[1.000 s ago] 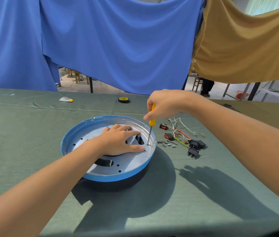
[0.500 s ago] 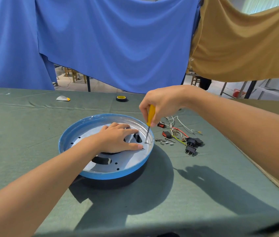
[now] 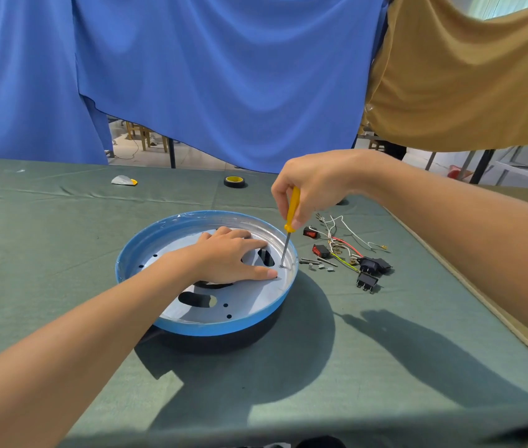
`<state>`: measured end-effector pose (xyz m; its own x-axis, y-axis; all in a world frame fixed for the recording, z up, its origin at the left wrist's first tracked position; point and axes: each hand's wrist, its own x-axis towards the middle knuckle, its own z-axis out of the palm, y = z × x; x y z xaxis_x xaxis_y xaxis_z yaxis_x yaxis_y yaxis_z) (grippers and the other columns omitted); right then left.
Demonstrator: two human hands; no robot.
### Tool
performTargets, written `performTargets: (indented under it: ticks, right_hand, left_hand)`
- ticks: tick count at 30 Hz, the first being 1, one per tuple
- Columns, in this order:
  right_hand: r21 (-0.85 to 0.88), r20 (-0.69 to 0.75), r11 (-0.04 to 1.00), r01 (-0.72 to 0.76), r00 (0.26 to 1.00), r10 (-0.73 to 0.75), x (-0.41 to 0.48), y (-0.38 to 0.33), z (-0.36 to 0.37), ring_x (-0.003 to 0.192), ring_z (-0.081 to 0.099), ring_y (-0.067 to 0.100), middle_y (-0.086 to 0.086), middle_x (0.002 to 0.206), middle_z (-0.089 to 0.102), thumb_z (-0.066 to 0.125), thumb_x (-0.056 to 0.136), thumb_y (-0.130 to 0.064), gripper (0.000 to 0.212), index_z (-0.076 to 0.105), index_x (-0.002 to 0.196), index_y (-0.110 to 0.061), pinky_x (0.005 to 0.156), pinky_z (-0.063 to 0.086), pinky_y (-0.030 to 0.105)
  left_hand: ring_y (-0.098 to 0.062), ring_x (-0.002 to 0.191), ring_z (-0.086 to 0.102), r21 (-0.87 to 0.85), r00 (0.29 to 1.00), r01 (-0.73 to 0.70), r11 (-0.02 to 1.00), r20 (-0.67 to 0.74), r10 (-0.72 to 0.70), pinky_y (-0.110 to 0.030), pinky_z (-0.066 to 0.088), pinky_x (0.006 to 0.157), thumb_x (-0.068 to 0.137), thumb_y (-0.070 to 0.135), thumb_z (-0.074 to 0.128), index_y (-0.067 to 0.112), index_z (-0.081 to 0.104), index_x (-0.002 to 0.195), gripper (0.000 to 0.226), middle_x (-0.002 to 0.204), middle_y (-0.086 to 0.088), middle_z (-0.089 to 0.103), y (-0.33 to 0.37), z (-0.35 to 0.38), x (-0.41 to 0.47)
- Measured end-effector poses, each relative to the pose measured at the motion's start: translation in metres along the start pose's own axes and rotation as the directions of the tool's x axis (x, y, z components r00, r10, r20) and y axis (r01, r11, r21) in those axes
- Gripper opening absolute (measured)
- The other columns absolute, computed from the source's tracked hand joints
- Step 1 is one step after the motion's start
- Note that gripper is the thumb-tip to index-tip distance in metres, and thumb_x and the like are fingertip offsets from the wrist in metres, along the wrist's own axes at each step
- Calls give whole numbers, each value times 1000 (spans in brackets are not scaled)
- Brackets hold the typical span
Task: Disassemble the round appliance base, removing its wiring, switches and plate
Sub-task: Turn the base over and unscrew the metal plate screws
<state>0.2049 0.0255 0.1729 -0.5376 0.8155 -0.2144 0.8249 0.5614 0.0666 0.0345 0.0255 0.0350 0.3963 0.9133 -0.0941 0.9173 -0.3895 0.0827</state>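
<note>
The round appliance base (image 3: 224, 328) has a blue rim and lies on the green cloth with a silver plate (image 3: 249, 302) inside it. My left hand (image 3: 227, 257) presses flat on the plate, fingers spread. My right hand (image 3: 314, 185) grips a yellow-handled screwdriver (image 3: 291, 215) held upright, its tip on a screw (image 3: 281, 266) at the plate's right edge, just beyond my left thumb. To the right of the base lie loose wires (image 3: 343, 240), red switches (image 3: 319, 250) and black switches (image 3: 372, 265).
Small screws and metal bits (image 3: 317, 263) lie between base and switches. A roll of yellow-black tape (image 3: 234, 181) and a small white-yellow object (image 3: 123, 180) sit at the back of the table. Blue and tan cloths hang behind. The table's right edge (image 3: 450, 273) runs diagonally.
My right hand has shifted its grip slightly on the screwdriver, whose tip stays on the same screw. My left hand stays pressed on the plate. The view has shifted a little.
</note>
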Motion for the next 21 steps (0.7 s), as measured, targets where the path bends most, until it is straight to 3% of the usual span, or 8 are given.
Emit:
performTargets:
  ticks: [2, 4, 6, 11, 14, 18, 21]
  right_hand:
    - [1, 13, 1000, -11, 1000, 11, 4, 1, 3, 70, 60, 16, -3, 80, 67, 74, 80, -38, 13, 65, 80, -29, 55, 42, 26]
    - [-59, 35, 994, -88, 995, 90, 7, 2, 7, 63, 58, 18, -3, 68, 66, 60, 86, -56, 37, 69, 80, -21, 54, 44, 26]
    - [-94, 28, 983, -158, 987, 161, 6, 2, 9, 57, 53, 19, -5, 55, 61, 49, 91, -61, 55, 72, 70, -15, 54, 44, 26]
    - [-125, -17, 987, -103, 995, 102, 3, -3, 10, 48, 49, 7, -14, 45, 57, 61, 88, -46, 34, 71, 71, -18, 44, 38, 20]
    - [-238, -4, 971, -31, 1000, 31, 2, -14, 5, 57, 51, 8, -10, 57, 56, 67, 86, -39, 19, 67, 78, -21, 48, 33, 23]
    - [-182, 6, 982, 51, 999, -51, 3, -20, -1, 66, 56, 11, -10, 68, 61, 77, 78, -24, 9, 68, 77, -26, 51, 36, 24]
    - [-98, 32, 995, -3, 999, 7, 8, -15, -1, 57, 56, 11, -7, 63, 65, 75, 77, -43, 18, 71, 77, -25, 49, 39, 20]
  left_hand:
    - [-26, 143, 17, 5, 1000, -3, 1000, 1, 3, -53, 18, 111, 63, 88, 24, 43, 26, 146, 94, 157, 7, 23, 1, -1, 0]
    - [-26, 143, 18, 3, 1000, -8, 1000, 2, 8, -53, 18, 111, 63, 88, 25, 43, 27, 146, 94, 156, 7, 23, 1, -1, 0]
    - [-26, 143, 17, -1, 1000, -6, 1000, 2, 6, -53, 18, 111, 63, 87, 25, 43, 27, 146, 94, 156, 6, 23, 1, -1, -1]
    - [-26, 142, 18, 9, 1000, -1, 1000, -2, 1, -53, 19, 110, 65, 87, 25, 41, 27, 146, 94, 156, 5, 24, 4, 0, -1]
    - [-26, 142, 17, -6, 1000, 5, 1000, -18, -5, -52, 19, 109, 67, 87, 26, 42, 27, 146, 92, 156, 6, 24, 4, 2, -2]
    - [-25, 143, 14, -7, 1000, 13, 1000, -17, -13, -52, 18, 109, 59, 90, 20, 43, 25, 147, 99, 157, 6, 20, 3, 4, -2]
    - [-26, 143, 14, -6, 1000, 14, 1000, -9, -14, -54, 17, 110, 59, 92, 19, 44, 24, 147, 100, 157, 6, 20, 2, 4, -1]
